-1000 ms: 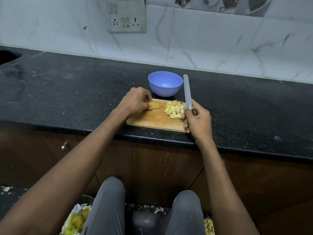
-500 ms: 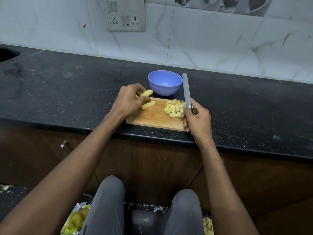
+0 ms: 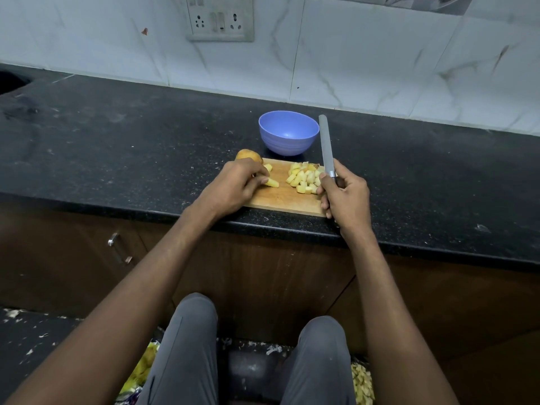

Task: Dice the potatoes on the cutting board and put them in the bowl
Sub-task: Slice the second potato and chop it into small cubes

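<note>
Black speckled worktop point(image 3: 117, 147) under white marble-tiled wall point(image 3: 380, 68) with socket panel point(image 3: 219, 18). Left hand point(image 3: 233, 184) fingers pinching potato strips point(image 3: 270, 182). Right hand point(image 3: 344, 194) fingers gripping knife point(image 3: 325, 146).

Person wearing grey trousers point(image 3: 187, 346); both forearms showing bare, no sleeves; left hand point(image 3: 233, 185) and right hand point(image 3: 344, 194) wearing nothing.

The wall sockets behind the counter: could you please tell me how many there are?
2, both on the switch plate on the tiled wall: one socket at its left end, one at its right end. The plate's top is cropped, so more may be hidden.
</note>
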Demonstrator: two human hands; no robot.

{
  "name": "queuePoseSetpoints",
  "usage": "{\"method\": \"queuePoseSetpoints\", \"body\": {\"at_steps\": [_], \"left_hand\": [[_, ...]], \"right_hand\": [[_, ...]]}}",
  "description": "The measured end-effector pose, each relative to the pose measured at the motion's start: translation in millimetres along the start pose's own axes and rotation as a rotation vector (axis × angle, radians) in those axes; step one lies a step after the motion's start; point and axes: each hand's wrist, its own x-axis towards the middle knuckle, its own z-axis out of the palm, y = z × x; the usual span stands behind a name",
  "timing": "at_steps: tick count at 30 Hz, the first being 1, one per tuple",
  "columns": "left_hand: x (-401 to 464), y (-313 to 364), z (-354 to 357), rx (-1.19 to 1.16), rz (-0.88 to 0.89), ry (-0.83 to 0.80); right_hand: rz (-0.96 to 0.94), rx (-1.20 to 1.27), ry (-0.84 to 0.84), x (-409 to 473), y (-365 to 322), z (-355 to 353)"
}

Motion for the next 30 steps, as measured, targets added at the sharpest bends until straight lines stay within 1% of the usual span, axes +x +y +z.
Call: {"method": "queuePoseSetpoints", "body": {"at_steps": [3,5,7,10,16,20,25,30], "left_hand": [[-3.7,-4.9,9.1,0.092,0.056,0.048],[-4.2,-7.1,10.7,0.092,0.058,0.078],[-3.2,-7.3,11.1,0.076,0.065,0.097],[-2.2,-8.1,11.5,0.079,0.093,0.091],[-3.7,-10.0,12.9,0.129,0.131,0.071],[-2.1,-12.9,14.2,0.127,0.099,0.095],[-2.5,-12.3,12.8,0.063,0.062,0.121],[-3.1,-13.0,11.2,0.034,0.051,0.129]], "right_hand": [[-0.002,-0.016,0.003,-2.1,-1.8,-0.1],[-0.005,-0.046,0.014,-2.5,-3.2,0.1],[-0.023,-0.117,0.036,-3.3,-4.4,1.5],[-0.104,-0.243,0.056,-14.6,-11.1,7.0],[-0.119,-0.431,-0.062,-64.3,-40.8,27.8],[-0.111,-0.569,-0.119,-94.7,-59.4,35.9],[-0.012,-0.638,-0.185,-109.1,-66.3,41.0],[0.018,-0.694,-0.232,-112.7,-67.5,45.5]]}}
